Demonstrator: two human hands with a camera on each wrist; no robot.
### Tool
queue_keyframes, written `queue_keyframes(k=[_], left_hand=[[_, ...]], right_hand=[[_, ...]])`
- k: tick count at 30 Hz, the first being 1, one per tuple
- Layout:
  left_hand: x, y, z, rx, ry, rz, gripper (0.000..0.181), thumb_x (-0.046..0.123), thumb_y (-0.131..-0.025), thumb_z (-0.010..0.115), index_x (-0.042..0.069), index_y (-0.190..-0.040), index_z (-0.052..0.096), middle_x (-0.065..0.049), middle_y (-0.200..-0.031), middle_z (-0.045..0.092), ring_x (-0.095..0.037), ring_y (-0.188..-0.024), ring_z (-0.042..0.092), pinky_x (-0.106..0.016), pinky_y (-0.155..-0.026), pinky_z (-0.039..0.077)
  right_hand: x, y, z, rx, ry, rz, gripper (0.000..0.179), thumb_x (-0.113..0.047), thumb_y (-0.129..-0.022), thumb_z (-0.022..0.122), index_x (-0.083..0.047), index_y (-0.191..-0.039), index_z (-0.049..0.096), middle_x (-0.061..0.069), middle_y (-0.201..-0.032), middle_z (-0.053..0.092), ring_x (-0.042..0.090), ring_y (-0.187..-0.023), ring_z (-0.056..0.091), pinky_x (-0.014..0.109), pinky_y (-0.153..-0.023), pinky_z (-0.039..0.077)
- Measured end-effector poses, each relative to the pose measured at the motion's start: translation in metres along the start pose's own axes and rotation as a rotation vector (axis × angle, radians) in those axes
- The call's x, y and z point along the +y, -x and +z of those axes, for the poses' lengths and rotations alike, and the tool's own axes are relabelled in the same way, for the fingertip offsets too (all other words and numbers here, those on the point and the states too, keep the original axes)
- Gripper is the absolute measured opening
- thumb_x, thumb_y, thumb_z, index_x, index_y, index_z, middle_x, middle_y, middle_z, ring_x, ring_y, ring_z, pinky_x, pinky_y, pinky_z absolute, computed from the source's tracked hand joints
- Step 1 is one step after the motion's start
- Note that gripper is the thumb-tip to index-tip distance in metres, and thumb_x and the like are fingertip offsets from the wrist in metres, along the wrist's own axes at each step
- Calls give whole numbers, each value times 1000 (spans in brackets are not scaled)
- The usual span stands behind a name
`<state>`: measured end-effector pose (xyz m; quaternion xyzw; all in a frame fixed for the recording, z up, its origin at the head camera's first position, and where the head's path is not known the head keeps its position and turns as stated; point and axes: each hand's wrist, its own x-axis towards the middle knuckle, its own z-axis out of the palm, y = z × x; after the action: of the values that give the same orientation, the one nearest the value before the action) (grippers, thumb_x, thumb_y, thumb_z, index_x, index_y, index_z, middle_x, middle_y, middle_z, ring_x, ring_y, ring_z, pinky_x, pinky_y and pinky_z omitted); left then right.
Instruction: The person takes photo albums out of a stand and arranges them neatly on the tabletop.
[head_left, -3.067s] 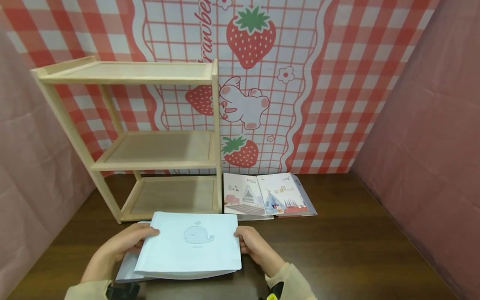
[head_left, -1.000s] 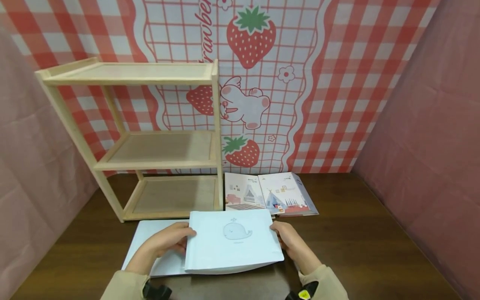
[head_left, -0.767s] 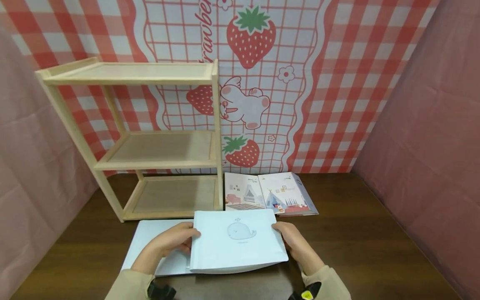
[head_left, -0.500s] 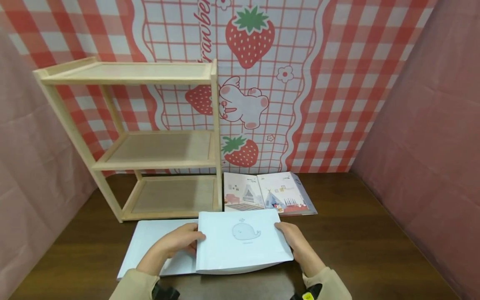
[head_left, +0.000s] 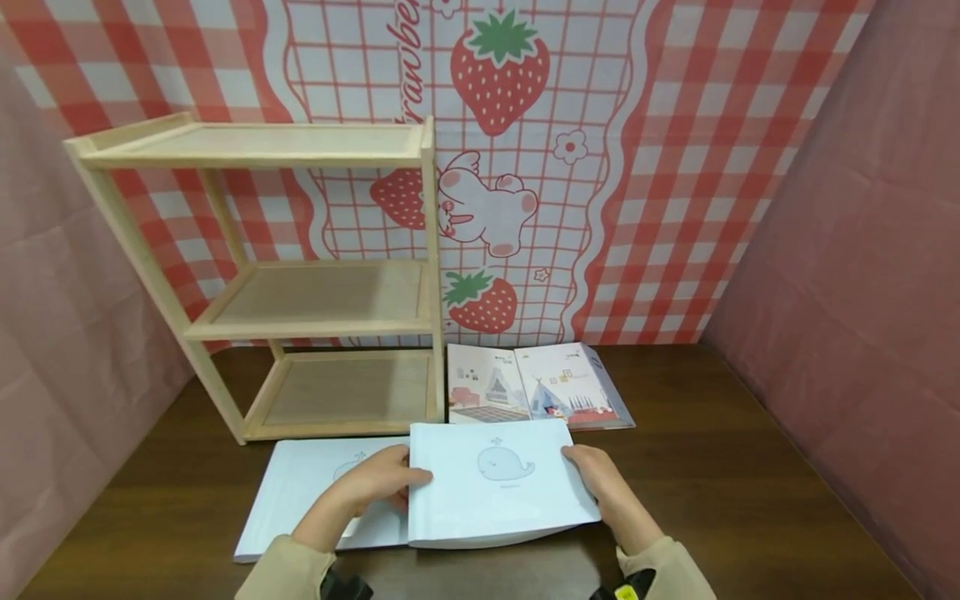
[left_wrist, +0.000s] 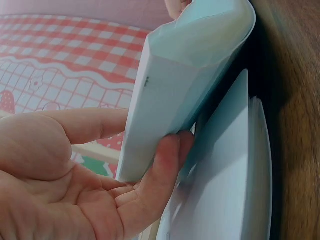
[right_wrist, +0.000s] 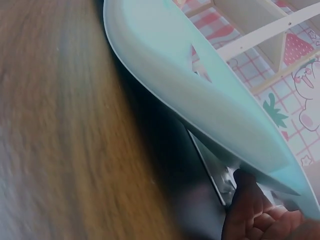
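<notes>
My left hand (head_left: pixel 375 483) pinches the left, spine edge of a pale blue book (head_left: pixel 502 508) with a whale drawn on its cover, thumb on top. On the opposite edge my right hand (head_left: pixel 606 493) grips it the same way. In the left wrist view the book's spine (left_wrist: pixel 155 95) sits between the thumb and the curled fingers (left_wrist: pixel 162 170). From the right wrist, its lower cover (right_wrist: pixel 200 112) bows in a curve above the table. A second pale blue book (head_left: pixel 288 492) with a partly covered whale lies flat under my left hand and forearm.
A wooden three-tier shelf (head_left: pixel 315 329) stands behind at the left. To its right an open picture book (head_left: pixel 566 379) lies on the brown table (head_left: pixel 720 492), its near edge overlapped by the held book. Pink cloth (head_left: pixel 832 292) hangs at the sides, checked cloth behind.
Both hands have carried the whale book to the right, off the second book, which now shows much more of its cover. The grip on both edges stays the same.
</notes>
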<state>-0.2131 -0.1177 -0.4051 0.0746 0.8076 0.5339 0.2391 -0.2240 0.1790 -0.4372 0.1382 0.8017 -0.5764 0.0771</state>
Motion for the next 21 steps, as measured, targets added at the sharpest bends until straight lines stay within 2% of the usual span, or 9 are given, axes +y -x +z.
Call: queue_keyframes(k=[6,10,17,21], left_hand=[[-1,-4,5,-21,28,8,48,23,-80,55,-9,-114,41,-10,-88,55,-18,-68,55,-34,-58,48],[1,-5,9,-25,28,10,45,22,-81,55,-8,-112,42,-10,-87,55,-18,-67,55,-35,-58,48],[5,-9,17,-22,19,17,43,22,-81,55,-6,-110,43,-10,-85,54,-18,-65,55,-34,-56,48],[6,-12,21,-21,30,29,43,20,-80,55,-5,-113,43,-11,-86,55,-18,-63,55,-34,-55,47]], right_hand=[[-3,-2,-7,11,103,-66,41,-18,-84,40,13,-110,47,17,-95,54,20,-79,49,28,-70,38],[-1,-2,-11,4,120,-63,40,-18,-85,40,12,-110,48,17,-94,54,20,-79,49,27,-68,38],[4,-2,-20,10,138,-17,43,-22,-85,41,10,-114,46,19,-104,51,23,-86,47,30,-73,38],[4,-2,-24,23,145,-32,42,-21,-85,41,10,-112,47,18,-100,52,22,-83,48,28,-70,38]])
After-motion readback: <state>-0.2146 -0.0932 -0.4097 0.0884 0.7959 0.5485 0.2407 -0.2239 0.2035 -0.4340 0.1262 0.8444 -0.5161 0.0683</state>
